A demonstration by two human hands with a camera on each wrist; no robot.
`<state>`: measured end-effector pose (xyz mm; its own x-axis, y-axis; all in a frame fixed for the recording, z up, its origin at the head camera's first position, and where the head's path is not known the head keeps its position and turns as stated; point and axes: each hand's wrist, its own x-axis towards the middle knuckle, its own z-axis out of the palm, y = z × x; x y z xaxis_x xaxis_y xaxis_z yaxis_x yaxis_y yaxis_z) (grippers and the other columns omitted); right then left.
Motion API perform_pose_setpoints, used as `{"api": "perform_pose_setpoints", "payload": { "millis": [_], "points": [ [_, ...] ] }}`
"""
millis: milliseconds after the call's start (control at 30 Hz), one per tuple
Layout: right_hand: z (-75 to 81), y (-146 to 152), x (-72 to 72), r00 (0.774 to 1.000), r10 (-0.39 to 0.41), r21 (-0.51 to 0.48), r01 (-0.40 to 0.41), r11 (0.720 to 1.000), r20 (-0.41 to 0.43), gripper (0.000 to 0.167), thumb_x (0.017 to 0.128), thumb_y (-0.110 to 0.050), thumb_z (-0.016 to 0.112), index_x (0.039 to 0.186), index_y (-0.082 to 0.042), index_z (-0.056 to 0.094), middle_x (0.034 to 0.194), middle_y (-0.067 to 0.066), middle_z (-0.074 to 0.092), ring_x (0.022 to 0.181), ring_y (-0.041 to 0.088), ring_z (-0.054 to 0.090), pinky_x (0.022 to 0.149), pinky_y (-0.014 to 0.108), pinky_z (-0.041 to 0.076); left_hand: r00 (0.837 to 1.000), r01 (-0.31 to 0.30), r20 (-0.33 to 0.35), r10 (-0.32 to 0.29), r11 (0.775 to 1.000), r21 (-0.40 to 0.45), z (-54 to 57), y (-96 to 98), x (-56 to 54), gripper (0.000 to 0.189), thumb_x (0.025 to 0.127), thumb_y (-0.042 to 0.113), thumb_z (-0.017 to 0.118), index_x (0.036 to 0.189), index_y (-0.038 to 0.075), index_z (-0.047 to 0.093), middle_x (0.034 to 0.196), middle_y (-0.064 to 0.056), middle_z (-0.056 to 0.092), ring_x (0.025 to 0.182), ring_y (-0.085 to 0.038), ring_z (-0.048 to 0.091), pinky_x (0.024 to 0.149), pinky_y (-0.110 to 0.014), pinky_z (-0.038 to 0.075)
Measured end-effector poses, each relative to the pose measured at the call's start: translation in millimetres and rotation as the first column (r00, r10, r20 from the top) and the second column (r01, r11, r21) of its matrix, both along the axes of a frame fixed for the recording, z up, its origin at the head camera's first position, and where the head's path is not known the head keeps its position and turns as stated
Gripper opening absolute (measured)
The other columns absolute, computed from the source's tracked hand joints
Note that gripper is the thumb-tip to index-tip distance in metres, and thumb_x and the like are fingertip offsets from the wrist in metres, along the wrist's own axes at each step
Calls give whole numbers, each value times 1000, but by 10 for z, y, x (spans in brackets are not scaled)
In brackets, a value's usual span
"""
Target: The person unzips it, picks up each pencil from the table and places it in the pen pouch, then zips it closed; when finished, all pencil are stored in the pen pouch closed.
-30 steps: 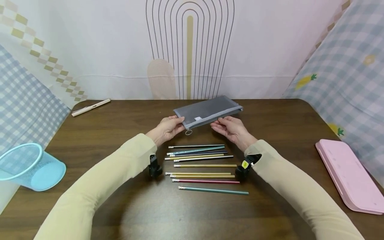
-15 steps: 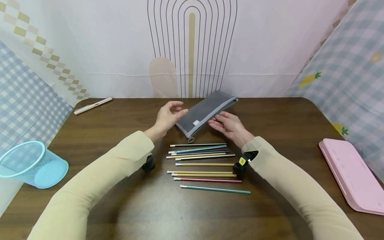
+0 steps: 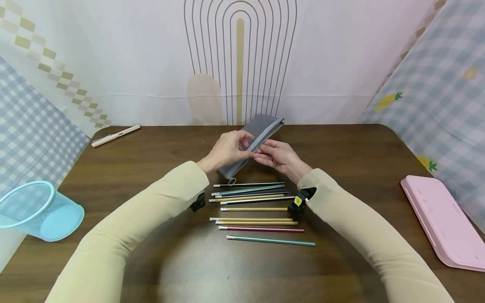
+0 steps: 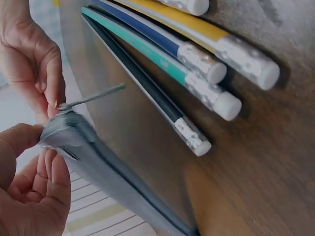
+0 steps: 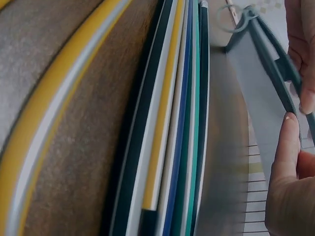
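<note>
A grey zipper pouch (image 3: pixel 259 125) is held slanted above the back of the table, its ring pull (image 3: pixel 232 181) at the lower near end. My left hand (image 3: pixel 227 150) pinches the pouch's zip edge between thumb and fingers, covering part of its middle. Just to the right, my right hand (image 3: pixel 281 158) grips the same edge from below. In the right wrist view the two zip edges of the pouch (image 5: pixel 256 73) stand apart near the ring end. Several pencils (image 3: pixel 261 229) lie in rows in front of the hands, eraser ends to the left.
A light blue mesh pen cup (image 3: pixel 62 216) lies on its side at the left edge. A white pen (image 3: pixel 115 136) rests at the back left corner. At the right edge is a pink case (image 3: pixel 443 223). A patterned cloth (image 3: pixel 326 54) hangs behind the table.
My left hand let go of the pouch's left end, then moved right and took its zip edge near the middle. The pouch has turned steeper, ring end toward me, and shifted slightly left.
</note>
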<state>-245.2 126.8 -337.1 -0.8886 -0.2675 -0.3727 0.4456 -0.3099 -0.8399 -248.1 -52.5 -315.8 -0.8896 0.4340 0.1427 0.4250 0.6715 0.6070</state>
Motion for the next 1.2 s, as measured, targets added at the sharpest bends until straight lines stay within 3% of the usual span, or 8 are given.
{"api": "perform_pose_setpoints", "payload": {
  "millis": [233,367,433,533,667,800,1033,1200],
  "points": [
    [-12,13,-26,998,55,80,-58,995,37,11,98,-1,44,103,-3,54,68,6,68,61,14,68,60,23,58,996,-83,49,81,996,41,39,-103,-22,29,86,14,63,114,10,68,92,-4,70,82,-13,63,70,-26,50],
    [-41,41,-41,994,95,132,-102,986,58,8,98,-2,44,102,-3,51,68,6,66,61,14,67,61,23,58,977,-148,173,125,981,124,67,-176,-48,27,88,17,63,114,11,69,97,-7,72,75,-11,65,67,-23,54],
    [-58,55,-48,992,107,158,-116,981,64,8,98,-2,44,103,-3,51,68,6,66,60,14,67,61,23,58,958,-185,254,131,962,201,76,-214,-58,27,89,16,64,115,8,69,101,-11,71,68,-9,64,64,-22,55],
    [-79,72,-53,991,118,195,-130,972,70,12,98,-2,44,108,0,51,68,5,66,61,13,66,61,23,58,915,-255,387,116,909,330,82,-256,-68,29,89,12,65,116,1,66,107,-17,68,63,-4,61,62,-20,56],
    [-108,90,-36,987,155,269,-161,950,42,25,99,-5,45,121,6,49,72,4,66,64,12,66,64,22,58,864,-328,494,98,854,404,69,-281,-75,33,89,9,65,119,-2,63,112,-21,66,64,-1,60,62,-17,55],
    [-159,100,28,966,255,405,-222,887,-29,30,96,-4,51,122,12,50,80,3,66,69,11,65,67,22,57,853,-357,510,112,838,413,37,-283,-83,33,88,9,66,119,-2,63,112,-19,66,69,-2,61,64,-19,56],
    [-236,102,197,884,443,616,-266,741,-152,23,87,2,64,108,11,62,82,0,67,73,9,62,68,25,57,864,-325,490,115,870,370,-54,-261,-78,33,89,12,66,120,1,63,115,-17,66,75,-4,62,71,-24,58],
    [-248,97,275,838,515,669,-280,688,-179,19,85,-1,67,102,7,66,84,2,67,73,10,60,67,24,55,853,-323,511,107,877,356,-113,-235,-75,32,88,11,66,119,2,65,116,-15,65,75,-5,61,73,-26,58]
  ]
}}
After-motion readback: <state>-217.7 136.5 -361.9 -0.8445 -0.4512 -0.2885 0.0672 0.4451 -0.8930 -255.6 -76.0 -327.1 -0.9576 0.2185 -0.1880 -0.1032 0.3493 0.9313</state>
